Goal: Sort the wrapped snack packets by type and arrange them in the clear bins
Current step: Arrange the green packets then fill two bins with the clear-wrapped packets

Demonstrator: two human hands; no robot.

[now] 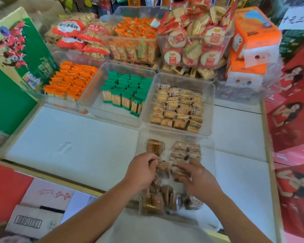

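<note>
Here the left hand [142,170] pinches a packet [163,170] just to its right; the right hand [198,178], equally near, covers others, grip unclear.

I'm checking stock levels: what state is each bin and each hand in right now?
Nearest bin, part filled with brown packets.
Left hand, pinching one of them.
Right hand, gripping several.
Green-packet bin, about half filled, packets upright.
Orange-packet bin, nearly full, neat rows.
Biscuit bin, nearly full.
Cracker bin, heaped above its rim.
</note>
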